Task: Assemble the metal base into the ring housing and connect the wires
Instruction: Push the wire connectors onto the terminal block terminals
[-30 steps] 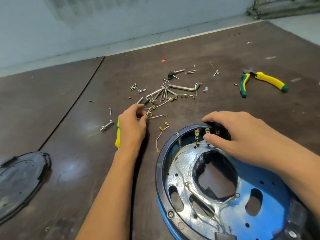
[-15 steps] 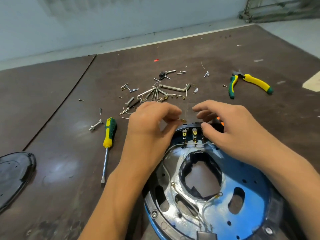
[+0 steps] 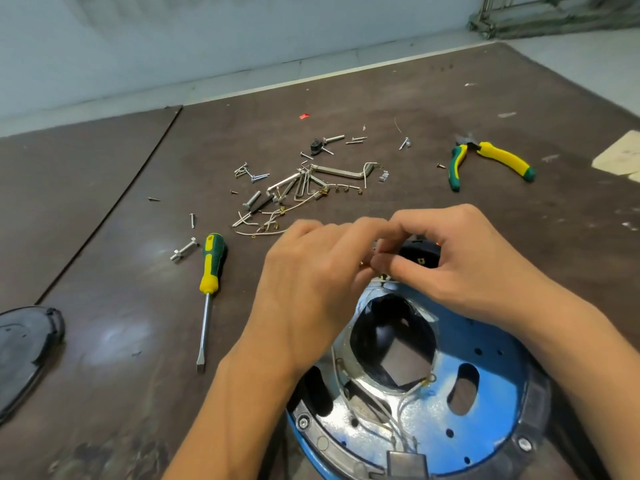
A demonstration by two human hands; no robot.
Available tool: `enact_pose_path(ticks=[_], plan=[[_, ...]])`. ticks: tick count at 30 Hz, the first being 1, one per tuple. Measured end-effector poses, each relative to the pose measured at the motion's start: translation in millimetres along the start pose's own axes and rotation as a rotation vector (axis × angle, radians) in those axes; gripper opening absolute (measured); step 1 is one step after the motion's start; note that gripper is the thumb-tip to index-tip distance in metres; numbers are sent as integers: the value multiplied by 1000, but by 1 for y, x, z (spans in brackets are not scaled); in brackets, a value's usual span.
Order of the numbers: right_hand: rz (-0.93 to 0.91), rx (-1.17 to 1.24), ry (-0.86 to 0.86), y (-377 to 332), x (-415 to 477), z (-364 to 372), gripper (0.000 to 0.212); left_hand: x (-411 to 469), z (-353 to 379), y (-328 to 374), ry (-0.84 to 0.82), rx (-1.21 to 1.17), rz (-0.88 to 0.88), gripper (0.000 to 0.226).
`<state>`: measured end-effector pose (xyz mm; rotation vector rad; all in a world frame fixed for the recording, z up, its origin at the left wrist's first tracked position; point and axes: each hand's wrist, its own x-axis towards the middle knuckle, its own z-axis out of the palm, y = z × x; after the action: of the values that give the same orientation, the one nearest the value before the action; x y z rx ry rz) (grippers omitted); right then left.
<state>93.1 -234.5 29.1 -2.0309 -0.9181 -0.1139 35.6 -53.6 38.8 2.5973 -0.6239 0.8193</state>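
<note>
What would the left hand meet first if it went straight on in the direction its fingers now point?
Most likely the right hand: the left hand points right and away, fingertips almost meeting the right hand's above the far rim of the ring housing. Whether they already touch is unclear.

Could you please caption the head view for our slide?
Both hands pinch a wire terminal at the ring housing's far rim; screwdriver lies idle.

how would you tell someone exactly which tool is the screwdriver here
On the dark brown table, look left of the two hands. The screwdriver lies alone there, its flat tip toward the viewer. Unlike the two-handled pliers at far right, it has one green and yellow handle and a straight shaft.
</note>
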Motion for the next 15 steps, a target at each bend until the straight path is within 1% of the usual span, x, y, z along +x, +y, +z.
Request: enact_pose_path(ticks=[3,6,10,12,15], plan=[[-5,-7,-11,0,0,-1,13,0,-2,2,-36,-22,-14,37],[-15,-14,-22,0,0,-2,17,2,-7,0,-96,-54,-117,37],[-20,-14,-44,1,0,-3,18,1,-13,-8,-145,-186,-211,34],[-34,-25,-49,1,0,-3,15,1,-15,-12,-196,-167,-236,34],[-46,-41,-31,1,-2,-3,9,-1,-12,-15,-332,-67,-241,27]])
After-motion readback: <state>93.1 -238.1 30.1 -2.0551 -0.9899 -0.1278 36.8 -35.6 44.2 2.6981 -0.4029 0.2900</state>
